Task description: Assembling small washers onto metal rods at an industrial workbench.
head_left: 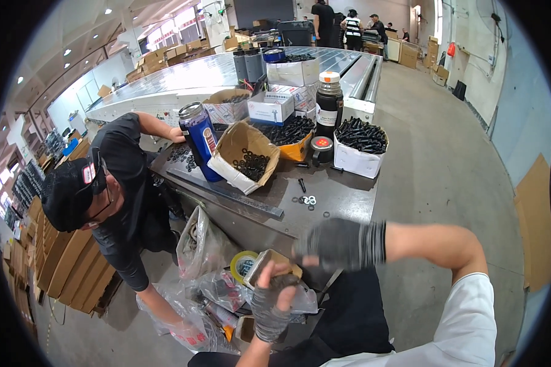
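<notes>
My left hand [270, 309], in a grey fingerless glove, is raised over the open bags and boxes below the table edge. Its fingers curl round a small dark thing [283, 281] that I cannot make out. Close above and to the right is my right hand [333, 244], in a dark fingerless glove. Motion smears its fingers, so what it holds, if anything, does not show. Beyond it on the metal table [349, 199] lie a black bolt [302, 185] and several loose washers [309, 200]. A tilted carton [242, 144] holds black rings.
A white box of black bolts [360, 148], a black thermos [329, 107] and a blue flask [201, 140] stand on the table. At the left a co-worker [125, 165] bends, one hand in a plastic bag [187, 321]. Yellow tape [243, 264] lies below the table edge.
</notes>
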